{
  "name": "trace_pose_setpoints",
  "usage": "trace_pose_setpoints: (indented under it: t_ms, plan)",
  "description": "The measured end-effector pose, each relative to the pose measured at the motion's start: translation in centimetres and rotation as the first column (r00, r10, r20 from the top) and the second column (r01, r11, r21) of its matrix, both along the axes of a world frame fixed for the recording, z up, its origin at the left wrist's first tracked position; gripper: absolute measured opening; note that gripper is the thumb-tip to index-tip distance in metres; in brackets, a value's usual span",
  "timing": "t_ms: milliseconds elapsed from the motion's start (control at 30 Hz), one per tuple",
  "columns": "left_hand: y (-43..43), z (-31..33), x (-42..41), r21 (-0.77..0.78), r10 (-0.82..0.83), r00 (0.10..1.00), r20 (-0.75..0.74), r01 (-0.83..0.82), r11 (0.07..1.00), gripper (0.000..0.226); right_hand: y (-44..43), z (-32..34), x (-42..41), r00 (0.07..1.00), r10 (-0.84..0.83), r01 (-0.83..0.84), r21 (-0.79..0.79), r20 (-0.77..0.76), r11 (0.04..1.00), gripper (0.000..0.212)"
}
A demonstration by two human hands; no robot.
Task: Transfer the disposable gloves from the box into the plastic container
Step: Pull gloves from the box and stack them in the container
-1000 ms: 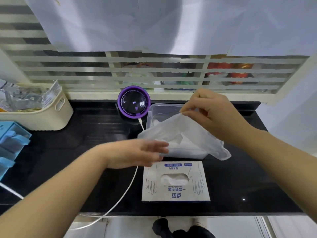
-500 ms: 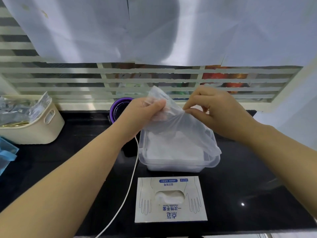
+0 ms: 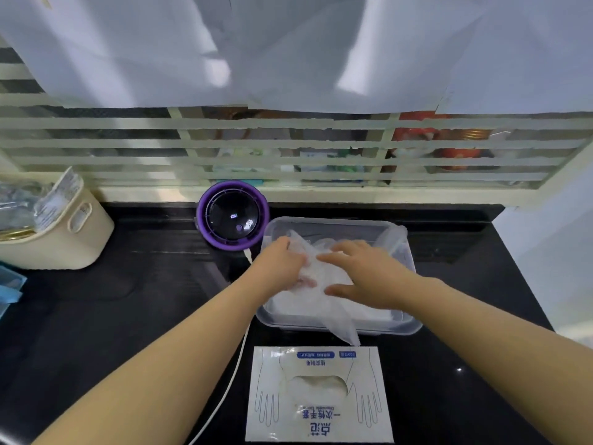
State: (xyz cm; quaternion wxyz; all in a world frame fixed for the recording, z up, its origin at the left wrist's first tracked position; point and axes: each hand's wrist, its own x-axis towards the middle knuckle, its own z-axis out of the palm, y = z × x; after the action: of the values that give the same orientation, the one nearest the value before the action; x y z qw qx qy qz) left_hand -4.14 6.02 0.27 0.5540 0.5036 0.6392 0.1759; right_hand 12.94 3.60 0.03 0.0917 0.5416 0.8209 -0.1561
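At the front edge of the black counter (image 3: 96, 316) lies the glove box (image 3: 317, 396), its slot showing more gloves inside. Just behind it sits the plastic container (image 3: 337, 326), where the packing step is in hand: the left hand (image 3: 282, 263) bunches the thin glove (image 3: 324, 284), fingers closed on it, while the right hand (image 3: 369, 277) lies flat, fingers spread, pressing it down. One corner hangs over the near rim; tucking it in looks the next need, then back to the box.
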Motion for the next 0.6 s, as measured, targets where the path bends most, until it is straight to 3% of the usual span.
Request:
trace_pose_setpoints:
  t_ms: [67, 133, 233, 267, 367, 433, 600]
  plan:
    - [-0.1, 0.0, -0.2, 0.064, -0.116, 0.979, -0.169, 0.129, 0.99, 0.066, 0.4, -1.5, -0.1, 1.0, 0.016, -0.015, -0.059, 0.018, 0.998, 0.064]
    - [-0.6, 0.5, -0.5, 0.213, -0.19, 0.901, -0.391, 0.289, 0.933, 0.076, 0.7, -2.7, -0.2, 0.999, 0.032, -0.029, -0.111, 0.019, 0.993, 0.067]
    - [-0.8, 1.1, -0.1, 0.467, -0.182, 0.753, -0.632, 0.557, 0.687, 0.047, 1.1, -4.0, -0.7, 0.996, 0.083, -0.078, -0.129, 0.033, 0.989, 0.069]
    - [-0.7, 0.9, 0.3, 0.441, -0.245, 0.718, -0.651, 0.621, 0.648, 0.035, 1.1, -4.2, -0.9, 0.994, 0.102, -0.097, -0.122, 0.031, 0.988, 0.07]
    - [0.2, -0.7, 1.1, 0.154, -0.491, 0.58, -0.65, 0.733, 0.663, 0.021, 0.9, -4.1, -1.1, 0.993, 0.114, -0.112, -0.115, 0.018, 0.987, 0.071]
    - [0.7, -2.0, 1.2, 0.017, -0.575, 0.505, -0.643, 0.76, 0.65, 0.024, 0.7, -3.5, -0.7, 0.994, 0.104, -0.101, -0.092, 0.028, 0.991, 0.067]
    - [0.8, -4.0, 1.8, -0.154, -0.683, 0.341, -0.647, 0.818, 0.554, 0.041, -0.4, -2.2, 0.4, 0.997, 0.057, -0.054, -0.058, 0.043, 0.997, 0.042]
